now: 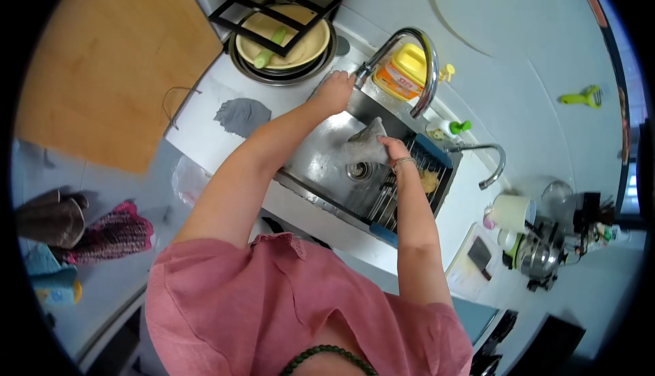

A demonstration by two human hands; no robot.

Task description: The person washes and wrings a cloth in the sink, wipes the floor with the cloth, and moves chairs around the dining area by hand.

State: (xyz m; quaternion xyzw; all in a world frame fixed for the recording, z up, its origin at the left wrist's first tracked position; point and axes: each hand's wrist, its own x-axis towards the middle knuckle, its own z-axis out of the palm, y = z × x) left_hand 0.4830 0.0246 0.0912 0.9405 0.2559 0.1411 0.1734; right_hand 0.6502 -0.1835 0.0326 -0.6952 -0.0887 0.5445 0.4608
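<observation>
A curved chrome faucet (432, 55) rises behind the steel sink (310, 147). At the faucet's base is my left hand (334, 94), its fingers closed at the handle, which they mostly cover. Over the basin, my right hand (394, 149) grips a wet, greyish cloth (367, 145) by its edge. The cloth hangs close to the drain (359, 171). Just right of that hand, a wire drying rack (384, 202) with blue ends spans the sink and carries a yellowish piece (428, 181) that I cannot make out.
A yellow detergent jug (406, 69) and a green-capped bottle (447, 128) stand behind the sink. Left are a grey cloth (243, 117) and stacked bowls (319, 42) with a green vegetable. A second, thin faucet (501, 161), a cleaver (479, 256) and a cutting board (464, 277) are right.
</observation>
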